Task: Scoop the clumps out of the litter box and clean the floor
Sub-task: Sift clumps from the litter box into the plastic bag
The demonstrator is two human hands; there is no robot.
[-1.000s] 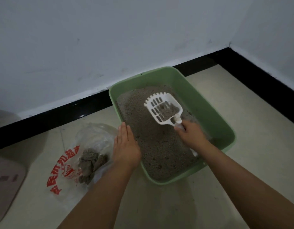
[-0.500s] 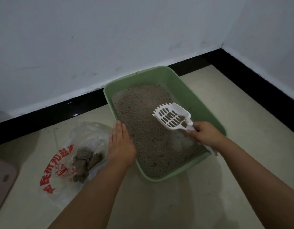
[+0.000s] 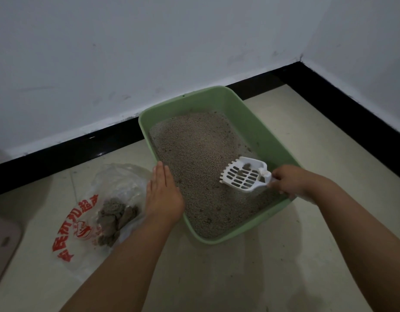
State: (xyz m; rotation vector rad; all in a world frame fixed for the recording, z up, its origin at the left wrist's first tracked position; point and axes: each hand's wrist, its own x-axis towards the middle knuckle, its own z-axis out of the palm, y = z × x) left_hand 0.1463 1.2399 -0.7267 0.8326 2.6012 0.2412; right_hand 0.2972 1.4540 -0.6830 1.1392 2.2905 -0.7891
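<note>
A green litter box [image 3: 248, 113] full of grey-brown litter [image 3: 194, 149] sits on the floor near the wall. My right hand [image 3: 289, 182] grips the handle of a white slotted scoop [image 3: 243, 176], held low over the litter by the box's right wall, with a couple of small clumps [image 3: 246, 167] in it. My left hand [image 3: 163, 194] rests flat on the box's left rim, fingers straight. A clear plastic bag [image 3: 91, 212] with red print lies left of the box and holds grey clumps [image 3: 114, 216].
The white wall [image 3: 149, 52] with its black skirting [image 3: 66, 152] runs behind the box and turns a corner at the right. A beige flat object [image 3: 2, 242] lies at the far left edge. Pale floor [image 3: 250, 278] stretches in front of the box.
The scoop has swept from the middle of the litter toward the box's right wall, shedding most of its litter. My left hand has stayed on the rim.
</note>
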